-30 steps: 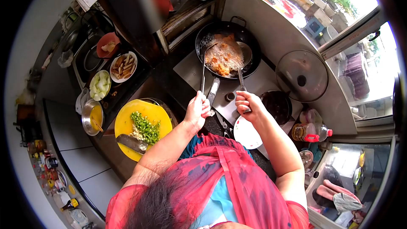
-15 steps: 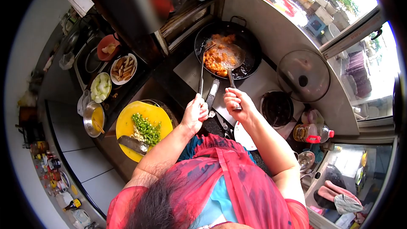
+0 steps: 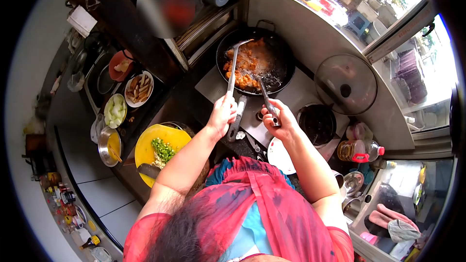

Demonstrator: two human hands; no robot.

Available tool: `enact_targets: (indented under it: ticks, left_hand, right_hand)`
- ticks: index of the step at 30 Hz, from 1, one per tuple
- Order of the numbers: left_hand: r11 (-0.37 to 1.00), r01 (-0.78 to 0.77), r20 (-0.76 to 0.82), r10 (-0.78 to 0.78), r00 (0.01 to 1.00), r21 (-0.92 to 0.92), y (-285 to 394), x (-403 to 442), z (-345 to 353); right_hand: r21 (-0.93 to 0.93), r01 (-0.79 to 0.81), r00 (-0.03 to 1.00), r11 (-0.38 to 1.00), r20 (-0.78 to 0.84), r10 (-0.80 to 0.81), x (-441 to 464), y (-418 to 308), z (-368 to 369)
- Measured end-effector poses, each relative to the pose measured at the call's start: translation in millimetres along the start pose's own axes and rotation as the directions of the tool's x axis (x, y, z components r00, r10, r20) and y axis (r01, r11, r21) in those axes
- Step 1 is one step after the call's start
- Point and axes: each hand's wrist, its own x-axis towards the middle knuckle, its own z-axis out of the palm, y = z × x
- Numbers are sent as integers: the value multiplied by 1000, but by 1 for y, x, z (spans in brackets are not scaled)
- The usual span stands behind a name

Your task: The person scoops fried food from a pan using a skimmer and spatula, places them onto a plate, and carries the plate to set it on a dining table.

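While the left hand [image 3: 223, 115] grips a metal-handled utensil [image 3: 233, 70] whose head reaches over the upper part of the black wok [image 3: 285, 63], upper centre of frame, the right hand [image 3: 281, 119] is wrapped round a dark-handled utensil [image 3: 265, 95], its head hard to make out. Browned pieces [image 3: 246, 67] lie mostly in the wok's left half; a yellow board [image 3: 144, 148] with chopped greens [image 3: 163, 150] sits lower left.
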Motion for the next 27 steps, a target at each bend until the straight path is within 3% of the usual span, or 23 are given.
enact_targets:
  ticks: [4, 7, 20, 27]
  left_hand:
    - [1000, -19, 27, 19, 999, 18, 3, 48, 4]
    - [997, 59, -16, -58, 998, 40, 9, 64, 13]
    - [980, 178, -13, -179, 984, -85, 3, 27, 14]
    - [998, 62, -22, -62, 998, 12, 2, -4, 19]
  right_hand:
    - [-32, 4, 996, 999, 86, -1, 10, -10, -27]
    - [-118, 64, 995, 991, 81, -55, 9, -11, -27]
    - [-283, 139, 989, 949, 84, -120, 14, -9, -6]
    - [-259, 194, 980, 946, 99, -174, 13, -10, -18]
